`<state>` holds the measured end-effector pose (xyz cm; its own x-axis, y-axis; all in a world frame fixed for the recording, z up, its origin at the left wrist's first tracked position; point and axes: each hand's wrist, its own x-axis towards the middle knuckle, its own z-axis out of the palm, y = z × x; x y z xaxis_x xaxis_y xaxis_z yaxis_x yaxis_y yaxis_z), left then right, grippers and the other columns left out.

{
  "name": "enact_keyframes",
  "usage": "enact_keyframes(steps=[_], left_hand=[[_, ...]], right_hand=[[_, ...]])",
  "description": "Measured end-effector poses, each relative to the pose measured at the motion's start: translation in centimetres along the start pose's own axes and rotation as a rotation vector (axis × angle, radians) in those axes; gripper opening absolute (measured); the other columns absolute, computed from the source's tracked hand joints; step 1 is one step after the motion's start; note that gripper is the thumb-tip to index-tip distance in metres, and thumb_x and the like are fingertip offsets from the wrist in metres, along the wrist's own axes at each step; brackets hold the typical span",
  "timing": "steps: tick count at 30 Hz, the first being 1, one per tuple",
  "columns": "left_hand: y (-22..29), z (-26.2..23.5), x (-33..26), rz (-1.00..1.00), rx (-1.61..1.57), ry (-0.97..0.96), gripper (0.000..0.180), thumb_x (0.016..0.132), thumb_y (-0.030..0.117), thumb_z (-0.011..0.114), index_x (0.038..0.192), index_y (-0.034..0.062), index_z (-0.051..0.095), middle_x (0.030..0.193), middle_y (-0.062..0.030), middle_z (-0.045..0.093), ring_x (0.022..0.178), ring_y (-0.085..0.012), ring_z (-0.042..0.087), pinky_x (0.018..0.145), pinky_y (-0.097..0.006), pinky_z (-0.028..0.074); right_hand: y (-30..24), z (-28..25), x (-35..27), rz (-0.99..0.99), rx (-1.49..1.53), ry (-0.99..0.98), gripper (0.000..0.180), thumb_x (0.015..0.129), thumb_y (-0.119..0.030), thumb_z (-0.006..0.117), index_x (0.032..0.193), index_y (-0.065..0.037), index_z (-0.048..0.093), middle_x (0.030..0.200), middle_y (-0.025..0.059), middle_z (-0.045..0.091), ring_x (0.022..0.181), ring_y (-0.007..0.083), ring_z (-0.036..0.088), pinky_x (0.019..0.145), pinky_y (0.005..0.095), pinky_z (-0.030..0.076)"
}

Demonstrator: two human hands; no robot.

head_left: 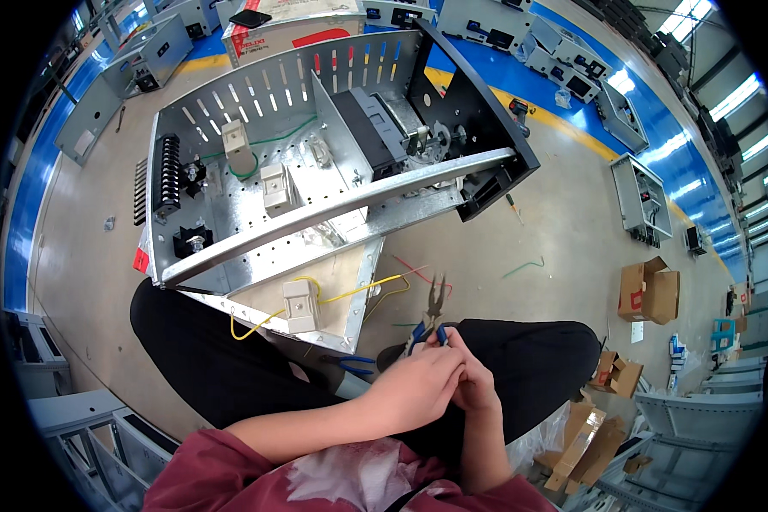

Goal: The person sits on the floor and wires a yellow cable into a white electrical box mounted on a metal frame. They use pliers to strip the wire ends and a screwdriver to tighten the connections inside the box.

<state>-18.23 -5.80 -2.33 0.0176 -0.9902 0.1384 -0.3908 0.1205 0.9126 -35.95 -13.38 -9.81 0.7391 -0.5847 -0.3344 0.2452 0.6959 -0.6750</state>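
In front of my lap, my left hand (418, 386) and my right hand (476, 381) are pressed together with fingers curled. Pliers with blue handles (435, 309) rise from between them, jaws up and parted, with my right fingers round a handle. What my left fingers pinch is hidden. Just left and farther off, a beige block (300, 305) with yellow wire (363, 293) lies on a light board (350, 277). Beyond it stands an open metal cabinet (230, 213) with beige blocks (276, 189) and a dark grey device (369, 130) inside.
A second blue-handled tool (350, 365) lies by my left knee. Wire scraps, including a green one (523, 267), and a screwdriver (515, 208) lie on the floor. Cardboard boxes (648, 290) stand at right. A wooden crate (294, 30) supports a phone behind the cabinet.
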Motion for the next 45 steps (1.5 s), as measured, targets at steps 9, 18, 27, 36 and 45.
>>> enact_keyframes(steps=[9,18,27,36,45], left_hand=[[1.6,-2.4,1.4,0.168,0.165,0.295,0.054,0.092,0.015,0.078,0.141,-0.0008,0.06,0.143,-0.0227,0.063,0.117,-0.0405,0.065,0.101,-0.051,0.052],[-0.9,0.1,0.1,0.263,0.04,0.17,0.06,0.102,0.03,0.069,0.148,-0.0059,0.055,0.149,-0.0276,0.058,0.14,-0.0464,0.055,0.116,-0.053,0.046],[-3.2,-5.0,4.4,0.043,0.73,0.481,0.048,0.098,0.016,0.071,0.142,-0.0013,0.062,0.125,-0.0184,0.069,0.124,-0.0362,0.064,0.105,-0.048,0.051],[-3.8,-6.1,1.9,0.164,0.62,0.434,0.021,0.092,0.005,0.079,0.112,0.0043,0.075,0.099,-0.0099,0.072,0.094,-0.0311,0.068,0.087,-0.044,0.051],[-5.1,-5.7,0.3,0.198,0.61,0.496,0.018,0.09,0.007,0.079,0.108,0.0073,0.075,0.094,-0.004,0.072,0.089,-0.026,0.066,0.096,-0.045,0.043]], right_hand=[[1.1,0.2,0.0,-0.312,0.018,0.05,0.076,0.104,-0.08,0.052,0.134,-0.011,0.05,0.114,0.0039,0.058,0.09,0.0157,0.051,0.075,0.032,0.041],[2.6,3.4,0.1,-0.376,0.18,0.176,0.058,0.101,-0.031,0.062,0.15,-0.005,0.047,0.155,0.0167,0.055,0.145,0.0302,0.054,0.121,0.0441,0.044],[-1.2,4.1,4.6,-0.081,-0.413,0.36,0.049,0.089,0.013,0.05,0.135,-0.002,0.058,0.11,0.0098,0.063,0.091,0.0191,0.066,0.067,0.0319,0.057],[5.4,2.3,5.9,-0.379,-0.869,0.416,0.044,0.086,0.014,0.054,0.126,-0.003,0.062,0.104,0.0065,0.062,0.1,0.0181,0.063,0.092,0.0324,0.053],[6.9,2.9,7.5,-0.542,-1.078,0.386,0.046,0.08,0.014,0.058,0.124,0.001,0.063,0.11,0.0192,0.063,0.101,0.038,0.065,0.091,0.0415,0.054]])
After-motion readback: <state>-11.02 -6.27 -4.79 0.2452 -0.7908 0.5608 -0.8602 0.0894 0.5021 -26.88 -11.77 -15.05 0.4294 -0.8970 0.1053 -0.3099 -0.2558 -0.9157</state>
